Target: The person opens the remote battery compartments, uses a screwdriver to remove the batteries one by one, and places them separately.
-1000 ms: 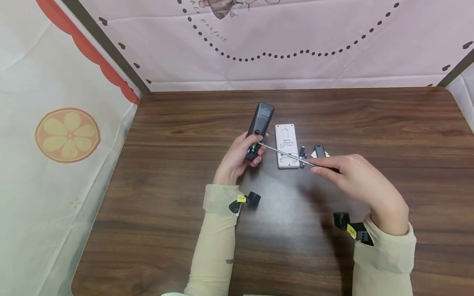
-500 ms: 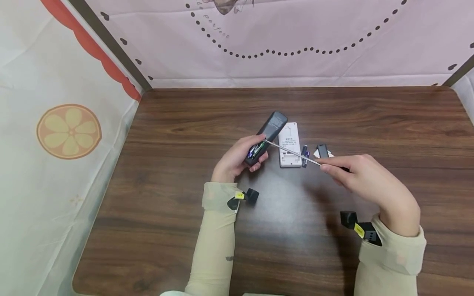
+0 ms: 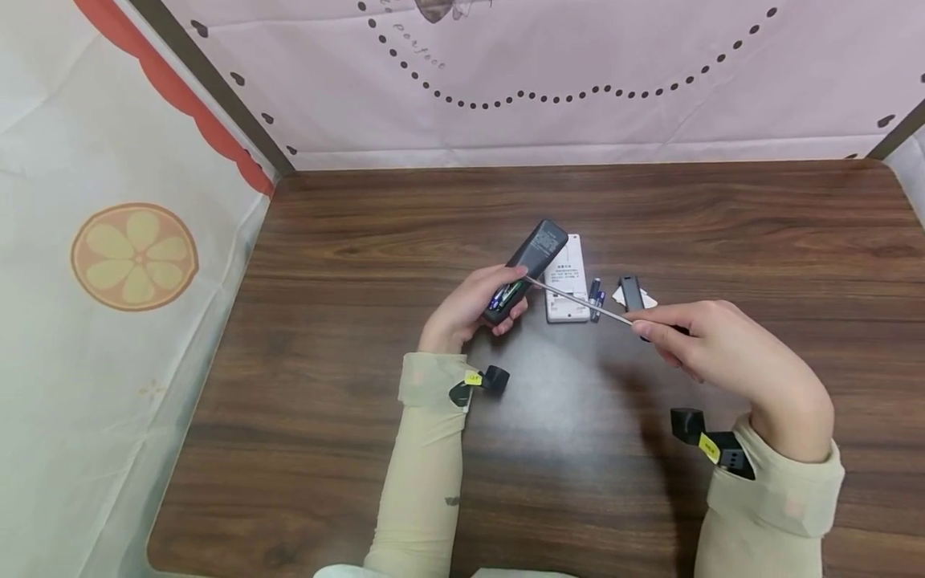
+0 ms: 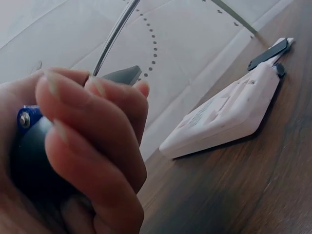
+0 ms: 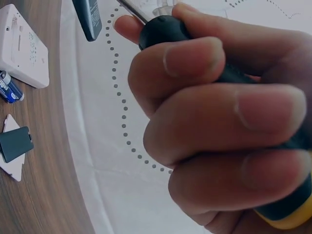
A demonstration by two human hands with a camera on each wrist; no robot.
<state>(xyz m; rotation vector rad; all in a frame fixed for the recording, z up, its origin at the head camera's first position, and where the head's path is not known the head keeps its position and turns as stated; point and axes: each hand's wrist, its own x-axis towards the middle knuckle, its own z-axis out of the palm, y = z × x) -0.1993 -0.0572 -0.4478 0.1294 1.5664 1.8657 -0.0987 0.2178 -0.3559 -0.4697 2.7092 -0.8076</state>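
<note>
My left hand (image 3: 473, 301) grips a black remote control (image 3: 542, 249), its back facing up and its lower end uncovered, showing batteries (image 3: 503, 295). In the left wrist view, a blue battery end (image 4: 24, 119) pokes up beside the curled fingers. My right hand (image 3: 730, 349) holds a screwdriver with a long metal shaft (image 3: 578, 301) and a black and yellow handle (image 5: 287, 214). The tip of the shaft is at the upper end of the uncovered compartment, right by my left thumb, which partly hides it.
Behind the black remote, a white remote (image 3: 567, 277) lies back up on the wooden table (image 3: 325, 361). Two loose blue batteries (image 3: 596, 301) lie beside it. Farther right, a black battery cover (image 3: 630, 291) rests on a white cover (image 3: 649, 299). Patterned cloth (image 3: 578, 48) borders the table.
The black remote has tilted to the right and now overlaps the white remote in the head view. My right hand and the screwdriver have shifted slightly right, with the tip still at the compartment.
</note>
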